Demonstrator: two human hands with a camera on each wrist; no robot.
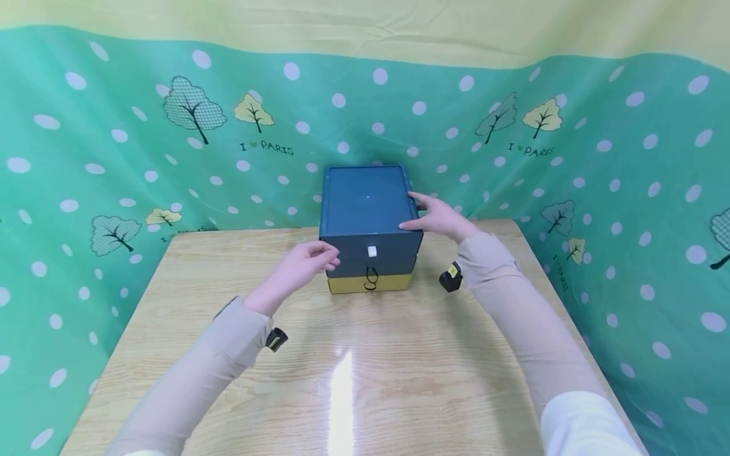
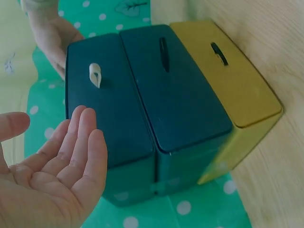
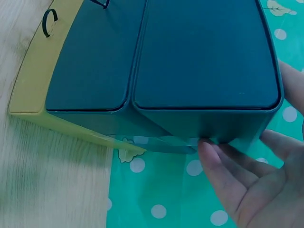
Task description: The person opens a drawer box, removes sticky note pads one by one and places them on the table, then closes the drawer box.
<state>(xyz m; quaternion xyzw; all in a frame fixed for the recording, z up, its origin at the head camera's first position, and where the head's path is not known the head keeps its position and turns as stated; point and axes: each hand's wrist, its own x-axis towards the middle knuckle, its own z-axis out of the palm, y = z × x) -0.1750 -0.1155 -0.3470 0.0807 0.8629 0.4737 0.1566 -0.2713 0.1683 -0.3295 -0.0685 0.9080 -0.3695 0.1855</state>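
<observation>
A stack of three boxes stands at the table's back: two dark blue boxes (image 1: pixel 367 199) (image 2: pixel 175 95) over a yellow one (image 1: pixel 393 283) (image 2: pixel 237 76). The top front carries a white tab (image 1: pixel 372 251) (image 2: pixel 95 75); the lower ones have black loops. My right hand (image 1: pixel 439 218) (image 3: pixel 266 175) rests at the top box's right edge, its thumb near the front corner and fingers along the side. Beside the front left corner is my left hand (image 1: pixel 305 266) (image 2: pixel 61 175), palm toward the boxes, fingers relaxed and holding nothing.
A wooden table (image 1: pixel 239 380) lies under the boxes. Green dotted cloth (image 1: pixel 319 120) hangs behind and at both sides, close behind the stack. A black wrist device (image 1: pixel 451 277) shows under the right forearm, another (image 1: pixel 276 339) beside the left.
</observation>
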